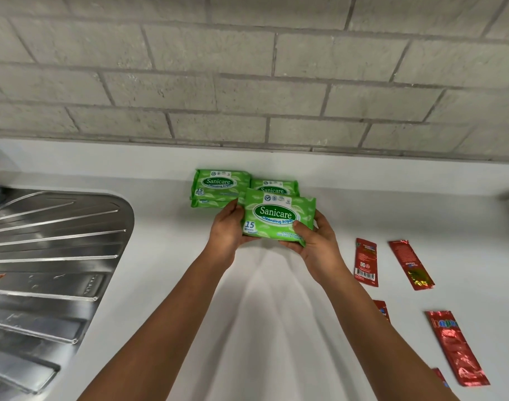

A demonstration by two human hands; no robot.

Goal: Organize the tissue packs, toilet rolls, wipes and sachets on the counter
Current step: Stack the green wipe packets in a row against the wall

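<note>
A green Sanicare wipes pack (279, 212) is held above the white counter (166, 233) by both hands. My left hand (228, 227) grips its left edge and my right hand (315, 241) holds its lower right corner. Behind it, near the wall, lies a stack of two wipes packs (220, 185) at the left and another wipes pack (273, 188) beside it, partly hidden by the held one. Several red sachets lie flat at the right: one sachet (366, 261), a second (410, 264), a larger one (455, 347).
A steel sink drainboard (50, 256) fills the left side of the counter. A grey block wall (247, 76) runs along the back. Two more red sachets (382, 311) peek out beside my right forearm.
</note>
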